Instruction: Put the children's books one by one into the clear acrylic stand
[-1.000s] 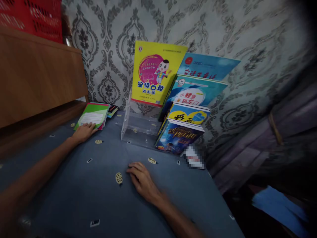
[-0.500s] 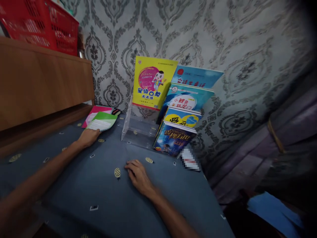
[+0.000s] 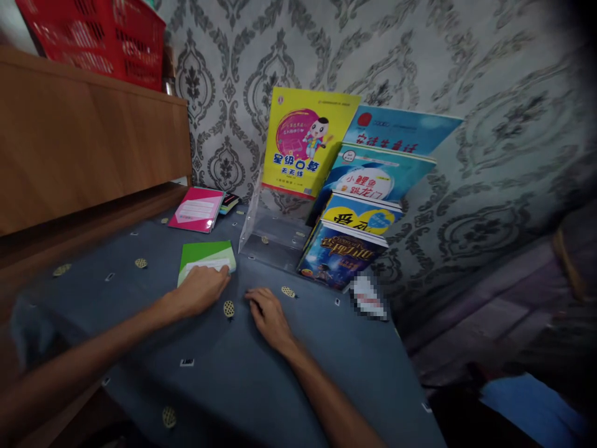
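My left hand point(image 3: 204, 290) is closed on the near side of a green and white notebook point(image 3: 208, 251), which is low over the cloth-covered table point(image 3: 224, 379). Part of the notebook's cover is hidden behind my fingers. My right hand point(image 3: 269, 316) rests on the cloth holding nothing, its fingers loosely bent and apart. Beyond the green notebook lies a pink notebook point(image 3: 198, 210), beside a small stack of dark-topped books point(image 3: 228, 203). A clear acrylic book rack point(image 3: 275, 246) stands past my hands.
The rack's right side holds several books, with a dark blue book point(image 3: 338, 252) in front. A yellow workbook point(image 3: 308, 140) stands upright at its back left. To the left is a wooden cabinet point(image 3: 93, 137) with a red basket point(image 3: 97, 37) on top. A blurred white item point(image 3: 370, 298) lies right of the rack.
My left hand has brought the green notebook off the pink one, toward me and to the right. My right hand stays on the table. The view has shifted slightly.
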Action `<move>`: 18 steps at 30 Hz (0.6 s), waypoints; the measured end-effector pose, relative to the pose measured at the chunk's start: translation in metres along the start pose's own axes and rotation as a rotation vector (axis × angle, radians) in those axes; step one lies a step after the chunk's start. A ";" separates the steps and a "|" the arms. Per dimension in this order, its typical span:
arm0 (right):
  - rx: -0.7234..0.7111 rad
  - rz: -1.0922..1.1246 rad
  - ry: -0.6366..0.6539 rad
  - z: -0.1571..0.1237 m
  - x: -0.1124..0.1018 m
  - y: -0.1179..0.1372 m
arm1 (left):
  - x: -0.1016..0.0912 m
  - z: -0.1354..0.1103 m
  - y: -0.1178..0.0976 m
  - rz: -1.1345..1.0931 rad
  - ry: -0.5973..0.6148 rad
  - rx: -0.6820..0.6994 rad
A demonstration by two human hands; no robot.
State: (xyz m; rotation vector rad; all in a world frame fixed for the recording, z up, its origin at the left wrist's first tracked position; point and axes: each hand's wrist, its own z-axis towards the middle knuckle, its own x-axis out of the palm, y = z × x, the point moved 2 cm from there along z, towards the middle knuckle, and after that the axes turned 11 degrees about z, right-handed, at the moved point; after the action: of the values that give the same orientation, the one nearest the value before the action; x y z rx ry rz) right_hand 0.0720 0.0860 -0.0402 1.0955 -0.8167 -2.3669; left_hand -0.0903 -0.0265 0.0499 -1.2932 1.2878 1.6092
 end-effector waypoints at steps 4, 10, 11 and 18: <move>0.033 0.017 -0.031 0.002 -0.001 -0.001 | 0.007 -0.005 -0.008 -0.062 -0.005 0.062; 0.028 0.012 0.005 0.004 -0.002 0.006 | 0.050 0.021 0.056 -0.125 -0.079 -0.090; 0.028 0.002 0.013 0.004 -0.002 0.007 | 0.059 0.027 0.067 -0.127 -0.081 -0.138; 0.017 -0.011 0.031 0.006 -0.002 0.018 | 0.099 0.046 0.097 -0.160 -0.123 -0.163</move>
State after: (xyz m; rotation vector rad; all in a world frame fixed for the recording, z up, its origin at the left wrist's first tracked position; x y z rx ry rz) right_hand 0.0707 0.0763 -0.0240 1.1436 -0.8228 -2.3499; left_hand -0.2191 -0.0148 -0.0188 -1.3354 0.9710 1.6788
